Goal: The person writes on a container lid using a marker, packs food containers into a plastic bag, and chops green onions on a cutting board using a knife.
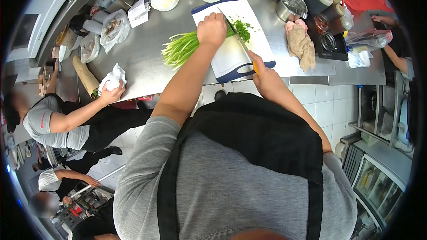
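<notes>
My left hand (212, 29) presses closed on the green onions (182, 49), whose stalks run lower-left to upper-right across the cutting board (231, 55) at upper centre. My right hand (262, 73) grips the knife (238, 38), blade crossing just beside my left knuckles.

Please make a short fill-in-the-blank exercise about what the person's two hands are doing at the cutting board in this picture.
1. The left hand presses down a bunch of green ____ on the cutting board.
2. The right hand grips a ____ with a yellow handle.
3. The chopped greens lie on a white board with a ____ rim.
4. The board rests on a ____ counter of bare metal.

Missing words: onions; knife; blue; steel
</notes>
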Motion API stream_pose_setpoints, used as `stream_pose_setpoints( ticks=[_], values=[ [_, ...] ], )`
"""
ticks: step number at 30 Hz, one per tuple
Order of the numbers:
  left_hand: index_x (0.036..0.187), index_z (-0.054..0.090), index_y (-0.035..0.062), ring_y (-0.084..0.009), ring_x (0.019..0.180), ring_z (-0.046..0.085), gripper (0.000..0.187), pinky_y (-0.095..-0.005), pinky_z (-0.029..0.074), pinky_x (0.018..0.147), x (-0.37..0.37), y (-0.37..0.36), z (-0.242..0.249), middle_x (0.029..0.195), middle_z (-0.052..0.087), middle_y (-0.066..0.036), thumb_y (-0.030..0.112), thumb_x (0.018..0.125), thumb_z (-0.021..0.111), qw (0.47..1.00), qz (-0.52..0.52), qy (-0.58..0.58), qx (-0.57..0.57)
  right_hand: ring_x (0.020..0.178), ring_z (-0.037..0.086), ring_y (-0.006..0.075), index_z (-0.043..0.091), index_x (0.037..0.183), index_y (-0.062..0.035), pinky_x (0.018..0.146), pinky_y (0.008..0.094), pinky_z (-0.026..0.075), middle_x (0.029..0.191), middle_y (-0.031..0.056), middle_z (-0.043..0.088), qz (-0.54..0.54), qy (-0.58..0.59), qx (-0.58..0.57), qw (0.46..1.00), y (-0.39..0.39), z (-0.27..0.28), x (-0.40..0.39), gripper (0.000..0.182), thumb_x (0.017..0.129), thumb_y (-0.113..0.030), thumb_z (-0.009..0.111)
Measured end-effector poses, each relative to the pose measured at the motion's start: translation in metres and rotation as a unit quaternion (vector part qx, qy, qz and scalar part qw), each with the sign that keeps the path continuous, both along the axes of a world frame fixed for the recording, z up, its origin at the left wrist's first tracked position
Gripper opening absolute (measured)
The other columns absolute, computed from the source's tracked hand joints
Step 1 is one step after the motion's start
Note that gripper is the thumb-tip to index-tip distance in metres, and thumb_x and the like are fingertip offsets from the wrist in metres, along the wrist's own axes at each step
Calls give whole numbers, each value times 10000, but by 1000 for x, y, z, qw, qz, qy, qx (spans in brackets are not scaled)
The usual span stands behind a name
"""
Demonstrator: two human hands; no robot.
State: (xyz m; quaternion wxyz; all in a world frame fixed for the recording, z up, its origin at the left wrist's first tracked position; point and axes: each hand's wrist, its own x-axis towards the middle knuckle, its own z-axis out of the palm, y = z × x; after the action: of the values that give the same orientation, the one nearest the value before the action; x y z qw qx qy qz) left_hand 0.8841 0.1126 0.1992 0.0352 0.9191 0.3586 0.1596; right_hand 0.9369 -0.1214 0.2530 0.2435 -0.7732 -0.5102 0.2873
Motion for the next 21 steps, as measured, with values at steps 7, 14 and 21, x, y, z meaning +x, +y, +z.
stream_pose_setpoints(
  ticks=[7, 14, 21],
  values=[
    [936, 604, 92, -241, 909, 602, 170, -417, 476, 754, 1, 0, -2, 963, 617, -66, 229, 861, 538, 1000, 4, -1, 6, 645, 579, 452, 171, 1425, -150, 651, 528, 438, 656, 258, 585, 10, 27, -35, 999, -17, 25, -3, 693, 816, -35, 482],
    [902, 604, 91, -238, 901, 603, 149, -416, 473, 752, 0, -1, -2, 950, 616, -62, 216, 846, 543, 1000, 3, -7, 15, 668, 582, 460, 168, 1427, -172, 652, 528, 422, 672, 269, 584, -11, 52, -56, 997, -26, 41, -11, 703, 812, -34, 480],
    [868, 590, 86, -254, 865, 605, 143, -424, 486, 718, 1, 2, -9, 903, 614, -65, 224, 846, 560, 999, 4, -32, 24, 692, 586, 454, 164, 1428, -178, 666, 519, 420, 683, 269, 583, -13, 64, -111, 992, -24, 49, -14, 693, 823, -45, 472]
  ],
)
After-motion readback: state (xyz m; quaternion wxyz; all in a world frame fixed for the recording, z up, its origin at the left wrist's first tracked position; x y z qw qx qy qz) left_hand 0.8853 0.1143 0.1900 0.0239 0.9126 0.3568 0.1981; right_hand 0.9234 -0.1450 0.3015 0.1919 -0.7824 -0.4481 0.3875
